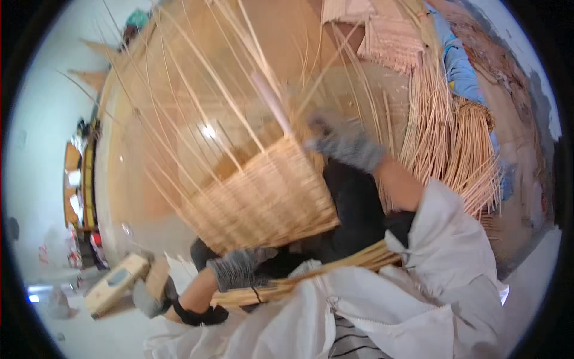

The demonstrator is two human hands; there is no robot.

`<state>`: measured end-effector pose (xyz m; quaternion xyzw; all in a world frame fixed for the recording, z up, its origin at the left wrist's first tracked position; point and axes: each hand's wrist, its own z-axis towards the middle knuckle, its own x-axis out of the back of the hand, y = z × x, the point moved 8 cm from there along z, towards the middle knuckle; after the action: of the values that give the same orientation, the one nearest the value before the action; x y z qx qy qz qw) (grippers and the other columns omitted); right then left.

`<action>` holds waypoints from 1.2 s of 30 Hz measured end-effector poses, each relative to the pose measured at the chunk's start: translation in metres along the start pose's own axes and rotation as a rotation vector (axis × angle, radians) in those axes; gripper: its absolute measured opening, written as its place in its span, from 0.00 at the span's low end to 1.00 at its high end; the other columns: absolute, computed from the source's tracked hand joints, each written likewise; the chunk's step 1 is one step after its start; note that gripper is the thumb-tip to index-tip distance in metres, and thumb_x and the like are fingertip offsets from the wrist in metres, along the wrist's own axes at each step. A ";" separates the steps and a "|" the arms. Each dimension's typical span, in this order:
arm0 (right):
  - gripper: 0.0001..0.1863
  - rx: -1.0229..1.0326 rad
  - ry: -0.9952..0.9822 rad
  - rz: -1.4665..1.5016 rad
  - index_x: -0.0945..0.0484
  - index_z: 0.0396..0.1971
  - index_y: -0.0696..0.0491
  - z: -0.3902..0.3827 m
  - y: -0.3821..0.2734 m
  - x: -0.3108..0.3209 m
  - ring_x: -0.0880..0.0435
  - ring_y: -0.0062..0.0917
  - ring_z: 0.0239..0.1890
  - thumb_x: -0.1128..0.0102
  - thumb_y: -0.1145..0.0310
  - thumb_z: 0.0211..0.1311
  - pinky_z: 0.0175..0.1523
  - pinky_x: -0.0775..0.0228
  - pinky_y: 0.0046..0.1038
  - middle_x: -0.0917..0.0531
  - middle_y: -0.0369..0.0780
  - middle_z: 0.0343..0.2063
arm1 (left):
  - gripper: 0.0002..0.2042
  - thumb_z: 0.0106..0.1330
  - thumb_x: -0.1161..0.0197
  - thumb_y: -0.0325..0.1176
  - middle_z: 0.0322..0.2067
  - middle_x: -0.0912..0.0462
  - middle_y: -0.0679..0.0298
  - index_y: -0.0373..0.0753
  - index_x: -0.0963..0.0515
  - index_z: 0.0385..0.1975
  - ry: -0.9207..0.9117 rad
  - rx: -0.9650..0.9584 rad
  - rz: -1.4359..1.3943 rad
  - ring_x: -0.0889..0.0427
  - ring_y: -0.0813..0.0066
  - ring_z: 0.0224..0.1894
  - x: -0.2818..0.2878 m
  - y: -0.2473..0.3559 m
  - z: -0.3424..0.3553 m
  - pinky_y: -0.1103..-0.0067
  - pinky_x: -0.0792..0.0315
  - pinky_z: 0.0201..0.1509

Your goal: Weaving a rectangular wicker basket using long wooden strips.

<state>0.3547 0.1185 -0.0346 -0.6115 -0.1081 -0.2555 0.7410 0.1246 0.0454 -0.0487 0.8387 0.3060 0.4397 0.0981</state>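
Observation:
A half-woven wicker basket (263, 197) lies tilted on my lap, with long loose willow stakes (197, 78) fanning up and to the left from its woven wall. My right hand (347, 143), in a grey knit glove and blurred, grips the basket's woven edge where the stakes start. My left hand (239, 269), also in a grey glove, curls against the basket's lower edge from below. A tied bundle of willow rods (311, 275) lies across my white clothing just under that hand.
Large sheaves of willow rods (460, 149) stand at the right beside blue cloth (460, 72). Woven mats (388, 36) hang at the top. A wooden block (113, 287) lies on the floor at lower left beside a grey shape (149, 297). Shelves with goods (81, 185) line the far left.

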 end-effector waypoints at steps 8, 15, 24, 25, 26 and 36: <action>0.28 -0.394 -1.334 -0.735 0.24 0.37 0.55 -0.226 0.064 -0.013 0.23 0.35 0.40 0.41 0.47 0.44 0.45 0.33 0.32 0.21 0.46 0.35 | 0.23 0.46 0.37 0.51 0.33 0.21 0.59 0.43 0.25 0.40 0.299 0.380 -0.358 0.22 0.65 0.37 -0.162 -0.065 -0.093 0.74 0.28 0.39; 0.22 -0.563 -0.867 -0.291 0.22 0.37 0.55 -0.215 0.067 -0.020 0.22 0.29 0.34 0.34 0.57 0.42 0.43 0.32 0.24 0.19 0.42 0.31 | 0.22 0.46 0.37 0.50 0.32 0.21 0.59 0.43 0.24 0.38 0.446 0.405 -0.225 0.22 0.63 0.37 -0.132 -0.086 -0.116 0.74 0.29 0.40; 0.14 -0.254 -0.610 -0.478 0.20 0.29 0.54 -0.178 0.002 -0.028 0.23 0.28 0.30 0.34 0.65 0.40 0.38 0.30 0.25 0.20 0.40 0.27 | 0.20 0.51 0.40 0.48 0.30 0.21 0.58 0.41 0.24 0.38 0.550 0.353 -0.240 0.22 0.61 0.34 -0.136 -0.089 -0.113 0.73 0.29 0.39; 0.11 0.159 -0.358 -0.769 0.20 0.27 0.53 -0.170 -0.041 -0.025 0.23 0.28 0.30 0.35 0.68 0.39 0.38 0.30 0.27 0.21 0.40 0.27 | 0.20 0.51 0.40 0.48 0.30 0.21 0.58 0.41 0.24 0.38 0.560 0.378 -0.233 0.22 0.61 0.34 -0.134 -0.091 -0.114 0.73 0.29 0.39; 0.07 -0.186 -0.505 -0.460 0.21 0.23 0.52 -0.182 -0.027 -0.041 0.24 0.30 0.33 0.38 0.67 0.39 0.38 0.31 0.31 0.22 0.39 0.26 | 0.20 0.53 0.43 0.49 0.31 0.21 0.58 0.42 0.25 0.39 0.506 0.390 -0.282 0.22 0.60 0.35 -0.137 -0.093 -0.112 0.72 0.29 0.39; 0.13 0.152 -0.690 -0.561 0.23 0.32 0.55 -0.224 -0.033 -0.103 0.23 0.35 0.31 0.46 0.64 0.50 0.36 0.32 0.34 0.22 0.43 0.24 | 0.15 0.56 0.42 0.40 0.31 0.22 0.55 0.40 0.26 0.41 0.469 0.332 -0.416 0.23 0.60 0.35 -0.137 -0.096 -0.114 0.73 0.29 0.39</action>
<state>0.2172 -0.0753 -0.1064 -0.5518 -0.5288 -0.2192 0.6065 -0.0659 0.0276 -0.1148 0.6389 0.5518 0.5354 -0.0249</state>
